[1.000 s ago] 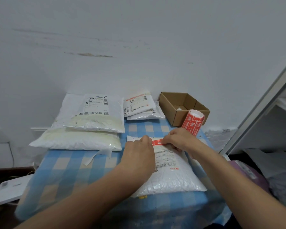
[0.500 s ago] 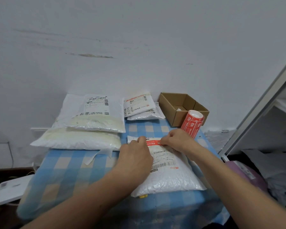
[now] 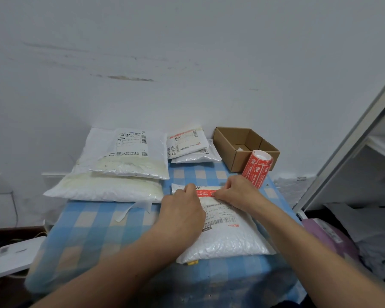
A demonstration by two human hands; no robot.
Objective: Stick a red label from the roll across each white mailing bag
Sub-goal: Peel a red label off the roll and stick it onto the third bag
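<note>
Near bubble mailing bag (image 3: 228,240) lies flat on the blue checked table (image 3: 93,230), front right. Red label (image 3: 206,193) sits across its far end. Left hand (image 3: 182,210) has its fingers curled down on the label's left end and right hand (image 3: 236,192) pinches the right end; the two hands are close but apart. Label roll (image 3: 257,168) stands just behind the right hand, against the cardboard box (image 3: 242,147). Stacked bags (image 3: 120,167) lie back left.

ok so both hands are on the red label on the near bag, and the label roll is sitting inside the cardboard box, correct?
One thing is off. The head view shows the label roll standing on the checked table in front of the cardboard box, not inside it. The rest holds: the left hand and right hand are on the red label on the near bag.
</note>
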